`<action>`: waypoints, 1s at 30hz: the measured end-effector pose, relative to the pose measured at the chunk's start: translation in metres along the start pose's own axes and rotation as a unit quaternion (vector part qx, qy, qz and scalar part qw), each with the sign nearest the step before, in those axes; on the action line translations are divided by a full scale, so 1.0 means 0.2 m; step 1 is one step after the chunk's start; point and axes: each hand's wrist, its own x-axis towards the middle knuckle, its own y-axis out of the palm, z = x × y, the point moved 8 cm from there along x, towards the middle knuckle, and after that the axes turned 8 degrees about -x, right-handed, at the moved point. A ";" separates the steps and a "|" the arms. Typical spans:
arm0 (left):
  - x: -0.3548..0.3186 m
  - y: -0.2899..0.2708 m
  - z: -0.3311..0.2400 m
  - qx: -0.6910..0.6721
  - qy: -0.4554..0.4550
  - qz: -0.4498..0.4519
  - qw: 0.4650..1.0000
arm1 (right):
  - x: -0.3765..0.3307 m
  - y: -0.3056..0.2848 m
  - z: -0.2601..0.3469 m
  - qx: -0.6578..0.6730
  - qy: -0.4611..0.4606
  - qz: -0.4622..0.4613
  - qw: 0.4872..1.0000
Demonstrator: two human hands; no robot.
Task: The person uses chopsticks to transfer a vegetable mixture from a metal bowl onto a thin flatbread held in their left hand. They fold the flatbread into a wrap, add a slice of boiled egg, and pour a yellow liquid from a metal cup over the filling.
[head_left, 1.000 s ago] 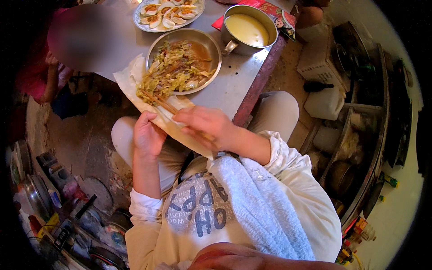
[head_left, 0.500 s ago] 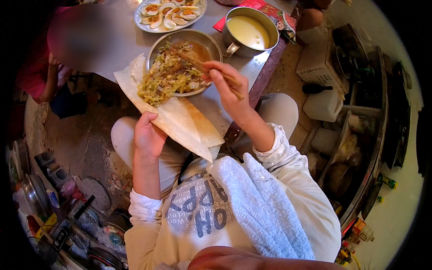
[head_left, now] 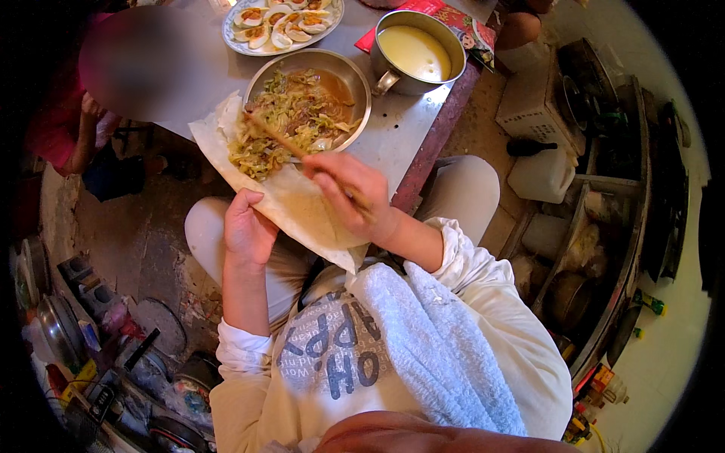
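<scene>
My left hand grips under the flatbread, held above my lap at the table edge. My right hand pinches chopsticks in the cabbage filling. I think I should spread it evenly and keep the flatbread level.

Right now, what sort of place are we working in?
Probably a small home kitchen or eating corner: a table set with a plate of halved eggs and a bowl of cooked cabbage, a shelf of pots alongside, and pans on the floor.
</scene>
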 end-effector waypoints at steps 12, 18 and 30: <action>-0.01 -0.01 0.01 -0.011 -0.014 0.013 1.000 | 0.01 -0.17 0.05 -0.013 0.024 -0.020 0.999; 0.00 0.00 0.01 -0.001 -0.001 0.002 1.000 | -0.08 -0.20 -0.09 -0.051 0.063 -0.041 0.996; 0.00 -0.01 0.00 0.008 0.009 -0.008 1.000 | -0.03 0.04 0.03 -0.008 -0.028 -0.028 0.999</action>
